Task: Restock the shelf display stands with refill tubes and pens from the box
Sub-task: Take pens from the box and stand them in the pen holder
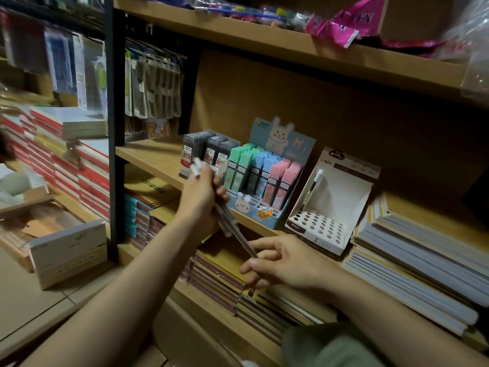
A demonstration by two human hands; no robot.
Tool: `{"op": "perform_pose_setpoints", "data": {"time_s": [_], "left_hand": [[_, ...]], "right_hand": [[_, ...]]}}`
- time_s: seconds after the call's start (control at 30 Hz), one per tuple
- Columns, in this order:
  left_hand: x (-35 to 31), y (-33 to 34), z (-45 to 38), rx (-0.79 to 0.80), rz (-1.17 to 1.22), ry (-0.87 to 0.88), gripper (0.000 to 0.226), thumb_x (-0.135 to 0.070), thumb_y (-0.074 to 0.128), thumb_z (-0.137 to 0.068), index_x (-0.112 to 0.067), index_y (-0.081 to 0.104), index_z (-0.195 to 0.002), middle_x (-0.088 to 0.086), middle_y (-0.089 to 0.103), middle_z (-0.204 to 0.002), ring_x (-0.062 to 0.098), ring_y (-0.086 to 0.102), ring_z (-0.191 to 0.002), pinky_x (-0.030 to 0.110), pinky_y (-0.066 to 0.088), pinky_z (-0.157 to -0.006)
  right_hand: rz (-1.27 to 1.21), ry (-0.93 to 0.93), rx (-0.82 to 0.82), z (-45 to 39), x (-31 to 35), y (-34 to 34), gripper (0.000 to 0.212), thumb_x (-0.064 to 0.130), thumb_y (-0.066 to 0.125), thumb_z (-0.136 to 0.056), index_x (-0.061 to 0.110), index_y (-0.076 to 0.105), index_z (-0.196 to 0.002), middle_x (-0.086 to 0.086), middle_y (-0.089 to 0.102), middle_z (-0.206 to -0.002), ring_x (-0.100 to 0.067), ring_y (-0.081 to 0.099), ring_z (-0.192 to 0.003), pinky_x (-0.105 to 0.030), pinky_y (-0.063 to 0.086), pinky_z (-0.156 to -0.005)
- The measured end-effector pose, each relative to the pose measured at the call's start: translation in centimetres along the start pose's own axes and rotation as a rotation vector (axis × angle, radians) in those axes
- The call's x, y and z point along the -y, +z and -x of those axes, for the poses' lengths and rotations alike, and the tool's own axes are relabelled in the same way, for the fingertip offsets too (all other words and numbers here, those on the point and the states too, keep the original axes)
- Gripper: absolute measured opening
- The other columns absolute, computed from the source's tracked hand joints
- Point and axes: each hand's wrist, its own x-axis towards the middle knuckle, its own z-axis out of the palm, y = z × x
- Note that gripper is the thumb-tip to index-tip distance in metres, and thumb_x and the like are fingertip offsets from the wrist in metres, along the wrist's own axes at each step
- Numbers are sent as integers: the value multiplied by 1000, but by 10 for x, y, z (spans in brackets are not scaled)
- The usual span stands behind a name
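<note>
Spanning the frame's middle, a wooden shelf [148, 154], white cardboard pen stand [330, 207] with round holes at centre right, one pen [313, 186] upright, left hand [201, 193] gripping slim pens [227, 221] at centre, right hand [283, 260] pinching their lower tips.

We stretch our left arm forward and up, bare to the elbow, our left hand [203, 192] curled in a fist around a bundle of pens [225, 213]. Our right hand [280, 260] sits lower and nearer, forearm coming in from the right, thumb and fingertips pinching the bundle's lower end.
</note>
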Motion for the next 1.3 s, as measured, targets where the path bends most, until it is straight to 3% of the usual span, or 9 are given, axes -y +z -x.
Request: {"op": "perform_pose_setpoints", "data": {"time_s": [0.2, 0.33, 0.47, 0.6, 0.7, 0.8, 0.97, 1.17, 1.3], "left_hand": [[-18, -31, -9, -83, -155, -32, 28, -37, 43, -101, -15, 52, -86, -7, 42, -61, 4, 33, -47, 15, 30, -40], [6, -25, 12, 199, -558, -218, 35, -40, 65, -86, -8, 61, -100, -6, 49, -60, 6, 39, -47, 16, 34, -42], [21, -7, 28, 419, -634, -221, 35, -41, 66, -85, -9, 70, -98, -6, 43, -52, 8, 35, -44, 17, 30, -39], [22, -1, 27, 445, -669, -171, 41, -42, 65, -84, -9, 70, -108, -6, 40, -51, 8, 34, -43, 18, 28, -40], [24, -1, 24, 422, -712, -123, 47, -39, 69, -81, 2, 66, -103, -6, 45, -51, 8, 38, -43, 19, 31, -40], [33, 1, 22, 420, -812, -40, 28, -35, 70, -82, -9, 69, -91, -9, 50, -48, 5, 42, -42, 17, 35, -40], [44, 10, 18, 459, -860, 3, 16, -35, 70, -83, -25, 69, -71, -8, 50, -49, 5, 41, -43, 16, 34, -42], [48, 13, 8, 390, -687, -162, 29, -35, 58, -94, -9, 60, -105, -2, 47, -70, 6, 40, -51, 17, 36, -46], [48, 15, 5, 324, -469, -363, 33, -28, 55, -97, -4, 54, -120, 3, 47, -84, 6, 41, -56, 18, 39, -50]], "right_hand": [[-134, -15, -132, 9, -9, -18, 19, 6, 52, -97, 11, 64, -111, -7, 75, -99, -19, 72, -91, -28, 59, -78], [-445, -65, -166, 6, -7, -18, 22, 7, 47, -100, 5, 61, -116, -13, 74, -101, -22, 72, -90, -30, 60, -77], [-491, -94, -133, 1, -6, -13, 24, 10, 42, -103, 3, 61, -115, -12, 74, -94, -20, 71, -84, -28, 59, -74], [-274, -64, -115, -1, -5, -19, 26, 18, 42, -104, 10, 65, -111, -9, 71, -100, -14, 70, -88, -30, 59, -80], [185, -118, -345, -3, 3, -42, 20, 30, 48, -101, 28, 66, -109, -2, 69, -101, -9, 66, -88, -26, 57, -79], [161, -274, -546, -7, 21, -63, 23, 29, 56, -96, 32, 59, -119, 3, 65, -104, -6, 66, -85, -18, 56, -70], [366, -394, -580, -22, 32, -66, 31, 21, 70, -88, 29, 63, -117, 18, 60, -94, 6, 64, -76, -4, 46, -60], [308, -442, -790, -20, 39, -110, 22, 13, 70, -87, 24, 63, -105, 1, 68, -97, -16, 71, -83, -36, 60, -78], [448, -468, -985, -20, 28, -135, 24, 16, 72, -86, 22, 65, -108, 9, 67, -94, -4, 68, -80, -22, 60, -72]]}}
